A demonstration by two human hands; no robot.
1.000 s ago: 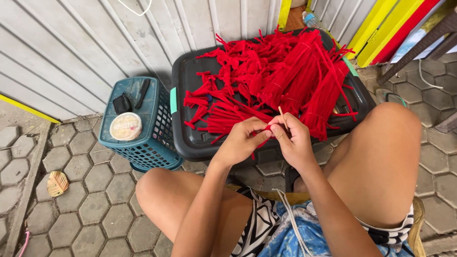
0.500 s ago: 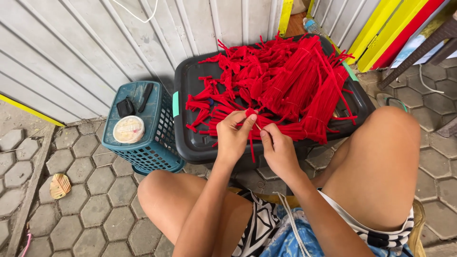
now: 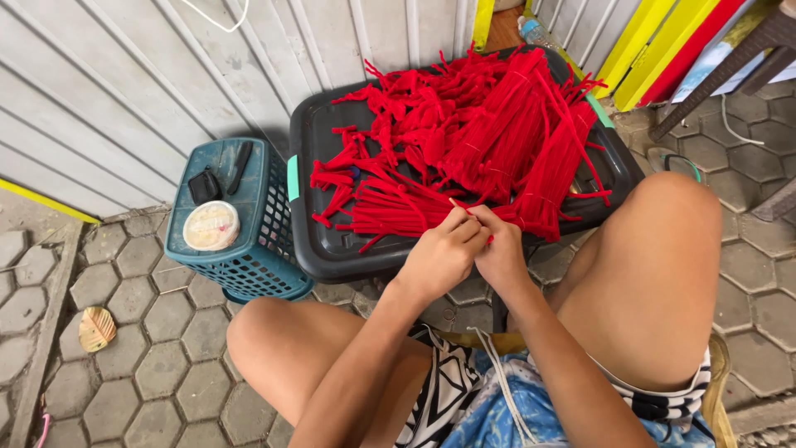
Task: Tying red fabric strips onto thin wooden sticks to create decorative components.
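My left hand (image 3: 441, 255) and my right hand (image 3: 501, 250) press together just over the near rim of a black plastic tub lid (image 3: 332, 245). Both pinch one thin red fuzzy stem (image 3: 461, 206), whose tip pokes up between the fingertips. Behind the hands, a big heap of red fuzzy stems (image 3: 489, 141) in tied bundles covers the lid, with loose bent pieces on its left side. My bare knees flank the hands, one low left, one at right.
A teal mesh basket (image 3: 249, 265) stands upside down left of the tub, carrying a round lidded container (image 3: 211, 226) and small black items. A corrugated grey wall runs behind. Hexagonal pavers surround me, with a shell-like object (image 3: 96, 328) at left and chair legs at far right.
Both hands stayed together on the stem and drew slightly nearer to me. The camera view shifted a little; the heap and basket are unmoved.
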